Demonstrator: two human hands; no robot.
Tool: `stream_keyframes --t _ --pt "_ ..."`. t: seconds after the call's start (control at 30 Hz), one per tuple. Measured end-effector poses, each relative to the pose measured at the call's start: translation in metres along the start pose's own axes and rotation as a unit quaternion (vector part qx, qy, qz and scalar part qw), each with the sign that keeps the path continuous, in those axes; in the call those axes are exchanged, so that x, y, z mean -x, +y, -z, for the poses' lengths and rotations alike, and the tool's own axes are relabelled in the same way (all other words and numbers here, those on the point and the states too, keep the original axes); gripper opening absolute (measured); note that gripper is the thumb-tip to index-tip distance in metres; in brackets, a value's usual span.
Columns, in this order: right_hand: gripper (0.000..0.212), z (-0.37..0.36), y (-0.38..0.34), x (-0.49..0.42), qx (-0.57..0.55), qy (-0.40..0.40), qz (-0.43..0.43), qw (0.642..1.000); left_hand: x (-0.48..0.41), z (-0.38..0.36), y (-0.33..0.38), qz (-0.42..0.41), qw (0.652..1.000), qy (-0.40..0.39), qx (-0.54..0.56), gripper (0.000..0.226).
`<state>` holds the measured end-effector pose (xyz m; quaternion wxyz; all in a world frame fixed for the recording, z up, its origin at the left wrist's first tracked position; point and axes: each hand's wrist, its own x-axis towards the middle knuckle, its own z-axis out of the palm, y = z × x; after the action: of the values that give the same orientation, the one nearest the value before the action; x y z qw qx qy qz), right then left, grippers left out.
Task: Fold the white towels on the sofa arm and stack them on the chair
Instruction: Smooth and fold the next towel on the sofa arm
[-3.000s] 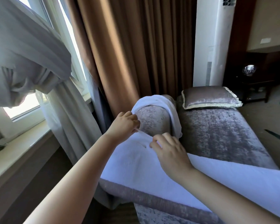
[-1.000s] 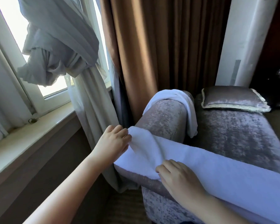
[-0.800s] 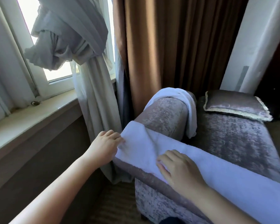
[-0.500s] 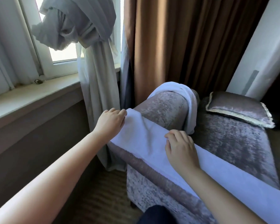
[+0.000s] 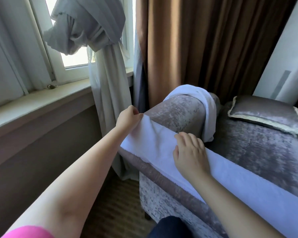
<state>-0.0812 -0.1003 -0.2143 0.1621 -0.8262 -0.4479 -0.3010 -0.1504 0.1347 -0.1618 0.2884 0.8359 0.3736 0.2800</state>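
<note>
A long white towel (image 5: 155, 143) lies folded into a narrow strip along the near edge of the mauve velvet sofa (image 5: 258, 148). My left hand (image 5: 127, 119) pinches the strip's far left corner, close to the sofa arm (image 5: 179, 114). My right hand (image 5: 189, 153) lies on top of the strip with straight fingers, pressing it flat. A second white towel (image 5: 203, 100) is draped over the far end of the sofa arm. No chair is visible.
A mauve cushion (image 5: 265, 112) rests on the seat at the back right. Brown curtains (image 5: 196, 45) hang behind the sofa, and a tied grey curtain (image 5: 100, 48) hangs by the window sill (image 5: 41, 102) at left. A white unit (image 5: 282, 66) stands at far right.
The towel went from a wide spread sheet to a narrow folded strip. My left hand kept hold of its left corner while my right hand slid along the top, smoothing it. The view shifted left.
</note>
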Motion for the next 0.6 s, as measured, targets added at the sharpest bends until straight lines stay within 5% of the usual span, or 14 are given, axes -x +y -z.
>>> stream_keyframes --t 0.13,0.27,0.6 --pt "0.041 0.001 -0.001 0.000 0.006 -0.037 -0.032 0.999 -0.003 0.001 0.002 0.007 0.999 -0.007 -0.050 0.024" --pt "0.037 0.000 -0.002 0.000 0.012 -0.036 -0.043 0.998 -0.005 0.003 0.011 0.039 0.997 0.013 -0.067 0.058" --pt "0.038 -0.001 -0.003 -0.001 0.018 -0.032 -0.028 0.999 -0.010 0.002 0.008 0.047 0.990 -0.005 -0.133 0.037"
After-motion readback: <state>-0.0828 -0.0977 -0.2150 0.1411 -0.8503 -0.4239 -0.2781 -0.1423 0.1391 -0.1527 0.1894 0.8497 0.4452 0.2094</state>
